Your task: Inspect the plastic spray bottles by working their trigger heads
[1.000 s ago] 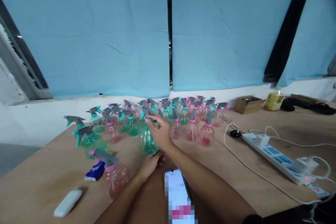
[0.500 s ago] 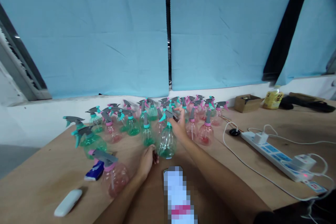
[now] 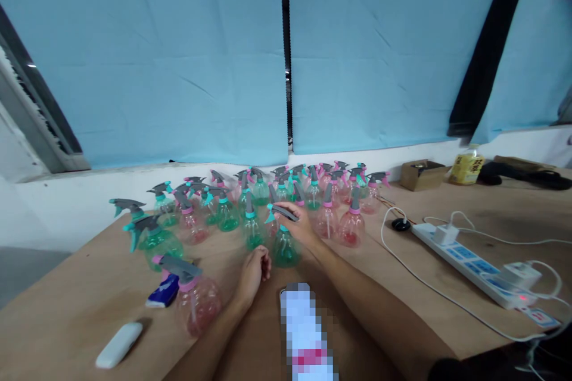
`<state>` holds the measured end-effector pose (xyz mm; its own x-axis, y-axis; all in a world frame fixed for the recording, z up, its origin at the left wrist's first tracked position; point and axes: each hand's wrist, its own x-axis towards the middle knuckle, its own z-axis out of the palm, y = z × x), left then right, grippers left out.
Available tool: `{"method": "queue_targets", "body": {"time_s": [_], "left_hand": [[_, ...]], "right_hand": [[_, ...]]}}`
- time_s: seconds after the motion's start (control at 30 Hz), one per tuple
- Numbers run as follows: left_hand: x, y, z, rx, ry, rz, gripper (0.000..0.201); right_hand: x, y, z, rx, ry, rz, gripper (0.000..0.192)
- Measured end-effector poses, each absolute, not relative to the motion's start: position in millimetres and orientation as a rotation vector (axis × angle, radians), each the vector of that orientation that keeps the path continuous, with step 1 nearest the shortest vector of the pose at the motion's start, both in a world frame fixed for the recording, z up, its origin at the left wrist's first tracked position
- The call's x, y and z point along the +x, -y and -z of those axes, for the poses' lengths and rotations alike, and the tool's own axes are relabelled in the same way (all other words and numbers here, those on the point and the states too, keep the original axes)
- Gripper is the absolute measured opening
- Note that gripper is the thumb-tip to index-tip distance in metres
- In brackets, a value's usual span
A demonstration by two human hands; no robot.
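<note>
My right hand is closed around the neck and grey trigger head of a green spray bottle. This bottle is clear and rounded, with a turquoise trigger pointing left, and it appears to rest on the table. My left hand lies on the table just left of its base, fingers curled in, with nothing visible in them. Behind my left hand stands another green spray bottle. A pink spray bottle stands left of my left forearm. A phone with a blurred screen lies between my forearms.
Several pink and green spray bottles crowd the table toward the wall. At left are a blue packet and a white oblong case. On the right lie a power strip with white cables, a black mouse-like object and a cardboard box.
My right hand has come down, and the trigger head it holds sits lower. The fingers now wrap over the head and neck. My left hand stays in nearly the same place.
</note>
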<state>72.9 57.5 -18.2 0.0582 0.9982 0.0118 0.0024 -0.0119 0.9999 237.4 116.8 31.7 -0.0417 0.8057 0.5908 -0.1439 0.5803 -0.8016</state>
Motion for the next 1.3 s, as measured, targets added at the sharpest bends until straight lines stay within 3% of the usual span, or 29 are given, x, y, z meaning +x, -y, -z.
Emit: {"method": "queue_targets", "body": {"time_s": [0.47,0.77,1.03,1.3], "left_hand": [[74,-55,19,1.396,-1.188,-1.12,0.019],[73,-56,21,1.417,-1.189,-1.115,0.022],[76,-53,16,1.421,-1.196,-1.088,0.022],[74,-53,17,1.436,-1.184,-1.089,0.025]], "right_hand": [[231,-122,-35,-0.42,1.598,-1.313,0.039],[236,-111,-37,-0.467,1.547,-1.368,0.02],[238,-111,-39,-0.513,1.58,-1.293,0.03],[238,-111,-37,-0.474,1.549,-1.347,0.02]]}}
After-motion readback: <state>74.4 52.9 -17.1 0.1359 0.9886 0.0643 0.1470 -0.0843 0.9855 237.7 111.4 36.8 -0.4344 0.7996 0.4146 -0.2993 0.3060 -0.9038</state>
